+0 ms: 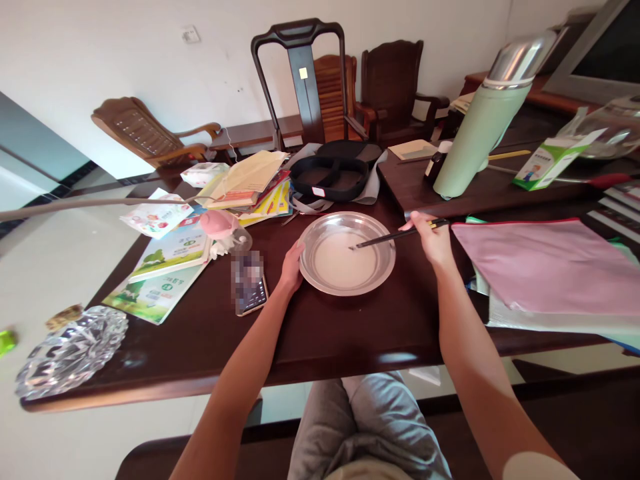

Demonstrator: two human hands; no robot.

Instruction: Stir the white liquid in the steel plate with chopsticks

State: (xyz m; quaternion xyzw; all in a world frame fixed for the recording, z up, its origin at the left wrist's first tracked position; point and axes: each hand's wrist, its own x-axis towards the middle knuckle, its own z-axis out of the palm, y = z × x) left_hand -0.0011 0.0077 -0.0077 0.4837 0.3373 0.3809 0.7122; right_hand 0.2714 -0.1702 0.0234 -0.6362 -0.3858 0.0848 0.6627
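Observation:
A shiny metal basin (305, 277) sits on the dark table in front of me, with a smooth whitish substance (345, 263) covering its bottom. My left hand (292, 265) grips the basin's left rim, thumb on top and the other fingers partly hidden against its side. Dark chopsticks (400, 235) with gold bands are held in my right hand (431, 239), to the right of the basin. Their tips reach over the rim into the middle of the basin, at or just above the whitish surface; I cannot tell which.
Left of the basin lie a phone (251, 287), a pink-capped bottle (220, 225), booklets (165, 287) and a glass dish (75, 350). Behind it are a black case (330, 177) and stacked books (250, 180). A green thermos (483, 133) and pink pouch (545, 263) stand and lie right.

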